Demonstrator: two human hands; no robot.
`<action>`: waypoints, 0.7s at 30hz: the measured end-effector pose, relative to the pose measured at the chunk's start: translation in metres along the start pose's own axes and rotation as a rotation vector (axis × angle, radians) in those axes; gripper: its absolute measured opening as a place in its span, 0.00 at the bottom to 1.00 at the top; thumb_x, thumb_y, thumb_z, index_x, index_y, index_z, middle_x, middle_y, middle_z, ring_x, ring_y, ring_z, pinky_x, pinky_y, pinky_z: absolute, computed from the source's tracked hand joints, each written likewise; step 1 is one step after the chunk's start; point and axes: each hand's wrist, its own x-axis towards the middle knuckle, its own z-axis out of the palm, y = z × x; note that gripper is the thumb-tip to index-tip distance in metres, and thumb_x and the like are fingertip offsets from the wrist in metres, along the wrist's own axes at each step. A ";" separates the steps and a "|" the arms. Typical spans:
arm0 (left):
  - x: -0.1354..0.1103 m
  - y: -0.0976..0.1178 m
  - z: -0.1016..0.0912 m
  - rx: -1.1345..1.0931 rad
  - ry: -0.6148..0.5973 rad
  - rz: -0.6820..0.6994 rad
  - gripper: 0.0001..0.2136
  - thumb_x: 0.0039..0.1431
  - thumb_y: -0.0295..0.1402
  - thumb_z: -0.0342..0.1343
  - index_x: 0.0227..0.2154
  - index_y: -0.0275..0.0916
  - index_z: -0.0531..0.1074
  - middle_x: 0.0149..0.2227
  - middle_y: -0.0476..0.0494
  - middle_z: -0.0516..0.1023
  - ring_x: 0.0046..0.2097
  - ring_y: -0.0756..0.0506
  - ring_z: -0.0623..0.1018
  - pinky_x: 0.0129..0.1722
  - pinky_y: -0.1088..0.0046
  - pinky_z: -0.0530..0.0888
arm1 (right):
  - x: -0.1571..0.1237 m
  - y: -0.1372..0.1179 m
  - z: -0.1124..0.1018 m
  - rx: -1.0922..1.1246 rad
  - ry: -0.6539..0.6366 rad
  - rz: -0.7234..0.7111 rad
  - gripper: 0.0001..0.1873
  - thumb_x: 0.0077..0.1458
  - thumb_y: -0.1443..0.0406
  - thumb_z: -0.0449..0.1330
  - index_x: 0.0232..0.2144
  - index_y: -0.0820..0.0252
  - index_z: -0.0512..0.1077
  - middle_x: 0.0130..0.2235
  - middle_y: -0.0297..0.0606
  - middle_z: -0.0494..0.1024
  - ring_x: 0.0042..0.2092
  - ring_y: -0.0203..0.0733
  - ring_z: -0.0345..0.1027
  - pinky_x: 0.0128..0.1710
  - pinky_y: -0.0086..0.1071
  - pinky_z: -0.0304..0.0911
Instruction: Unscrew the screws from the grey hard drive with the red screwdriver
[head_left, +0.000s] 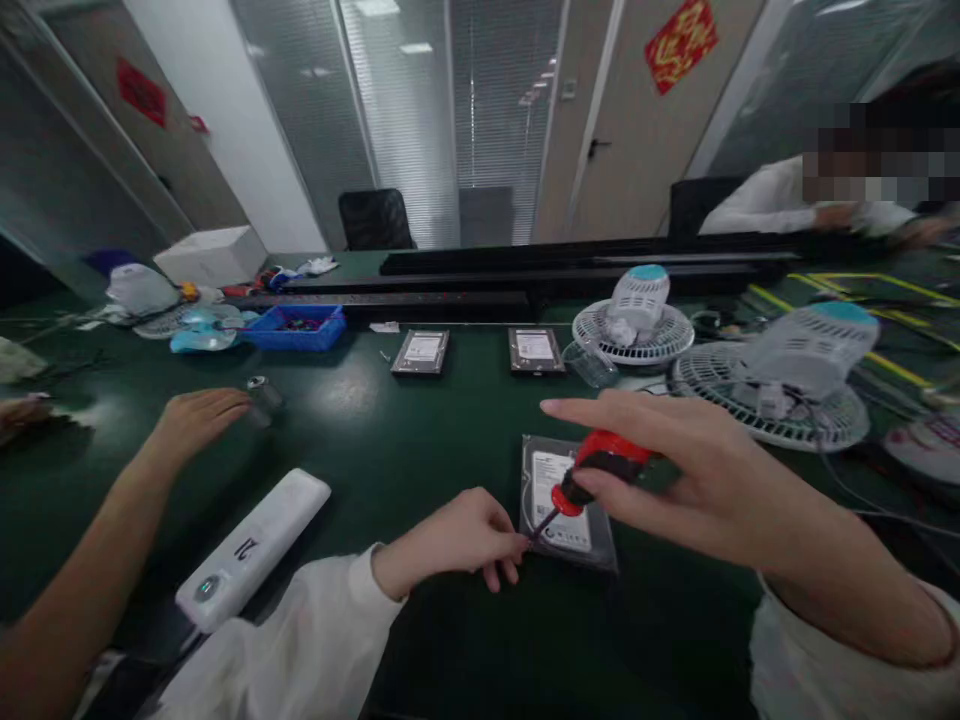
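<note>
A hard disk drive (600,530) with a white label lies flat on the table before me. My right hand (697,465) holds a red and black screwdriver (611,462) by its handle, the index finger stretched out past it. The screwdriver slants down to the left, its tip at the drive's near left corner. At that corner my left hand (469,540) is closed, thumb and fingertips together beside the tip. Whatever those fingers pinch is too small to make out. Two more hard drives, one on the left (421,352) and one on the right (535,350), lie farther back.
Another person's hand (196,420) reaches in from the left beside a small metal can (264,392). A white power strip (255,545) lies left of my arm. Behind are a blue tray (296,340) and white fan parts (634,340). A person sits at the far right.
</note>
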 end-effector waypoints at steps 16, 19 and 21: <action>0.003 -0.008 -0.003 0.046 -0.019 0.003 0.13 0.62 0.39 0.61 0.30 0.34 0.79 0.32 0.41 0.85 0.24 0.51 0.79 0.21 0.78 0.65 | 0.005 0.000 0.003 0.006 0.023 -0.010 0.23 0.68 0.62 0.56 0.63 0.62 0.69 0.33 0.34 0.77 0.34 0.37 0.71 0.32 0.29 0.63; 0.003 -0.008 -0.003 0.049 -0.019 0.010 0.12 0.62 0.39 0.61 0.30 0.34 0.79 0.32 0.41 0.85 0.24 0.51 0.79 0.19 0.79 0.64 | 0.005 -0.001 0.002 -0.048 0.041 0.031 0.23 0.68 0.59 0.59 0.61 0.62 0.72 0.30 0.32 0.76 0.30 0.35 0.69 0.30 0.29 0.60; 0.003 -0.008 -0.003 0.048 -0.015 0.001 0.12 0.62 0.39 0.61 0.30 0.33 0.79 0.32 0.41 0.85 0.24 0.51 0.79 0.19 0.79 0.64 | 0.005 -0.001 0.001 -0.031 0.040 0.025 0.23 0.67 0.62 0.59 0.61 0.62 0.71 0.30 0.33 0.76 0.31 0.36 0.69 0.31 0.30 0.62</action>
